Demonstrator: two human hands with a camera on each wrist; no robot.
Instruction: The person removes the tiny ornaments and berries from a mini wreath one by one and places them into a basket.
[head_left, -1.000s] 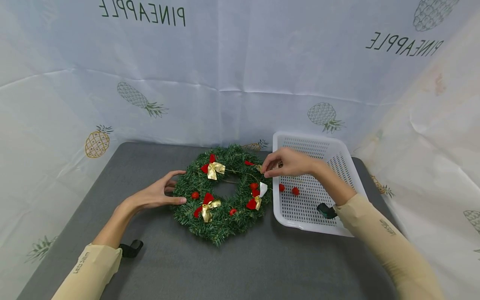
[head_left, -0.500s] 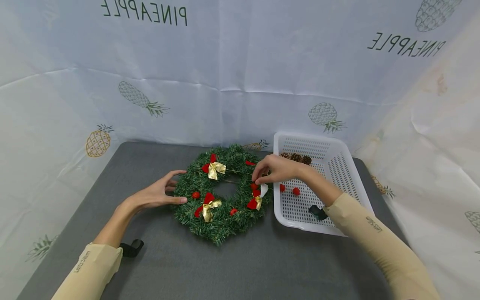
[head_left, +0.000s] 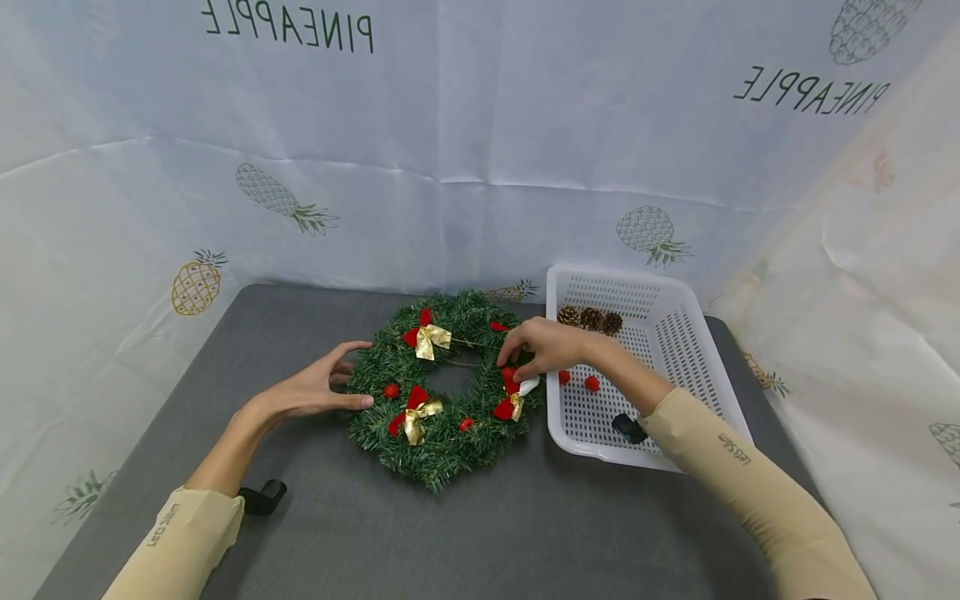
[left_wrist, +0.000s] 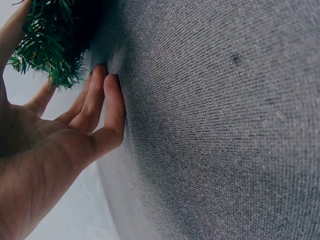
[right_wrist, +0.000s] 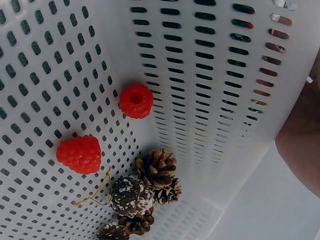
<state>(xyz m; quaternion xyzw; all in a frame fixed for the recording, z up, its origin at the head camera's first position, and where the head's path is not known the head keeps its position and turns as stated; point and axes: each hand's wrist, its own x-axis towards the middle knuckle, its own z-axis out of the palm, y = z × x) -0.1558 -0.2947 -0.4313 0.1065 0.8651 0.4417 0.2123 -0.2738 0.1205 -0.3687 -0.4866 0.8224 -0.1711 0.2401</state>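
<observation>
A green Christmas wreath [head_left: 442, 462] lies on the grey table, trimmed with red and gold bows [head_left: 415, 414] and red berries. My left hand [head_left: 311, 389] rests at its left edge, thumb on the near side and index finger farther back. In the left wrist view the other fingers [left_wrist: 114, 102] reach down to the table beside the greenery. My right hand [head_left: 551, 343] is over the wreath's right side, thumb and index finger around a red berry [head_left: 507, 374], apparently pinching it. A white tag [head_left: 528, 385] shows just below the thumb. The right wrist view hides these fingertips.
A white perforated basket [head_left: 630, 456] stands right of the wreath, under my right forearm. Inside lie two red raspberry-like berries [right_wrist: 80, 154] and several pine cones [right_wrist: 156, 168], one with a gold string. A pineapple-print cloth [head_left: 480, 225] hangs behind the table.
My right hand has moved from the wreath's upper right edge down and left onto the red berry, uncovering the pine cones in the basket. My left hand and the wreath have stayed put.
</observation>
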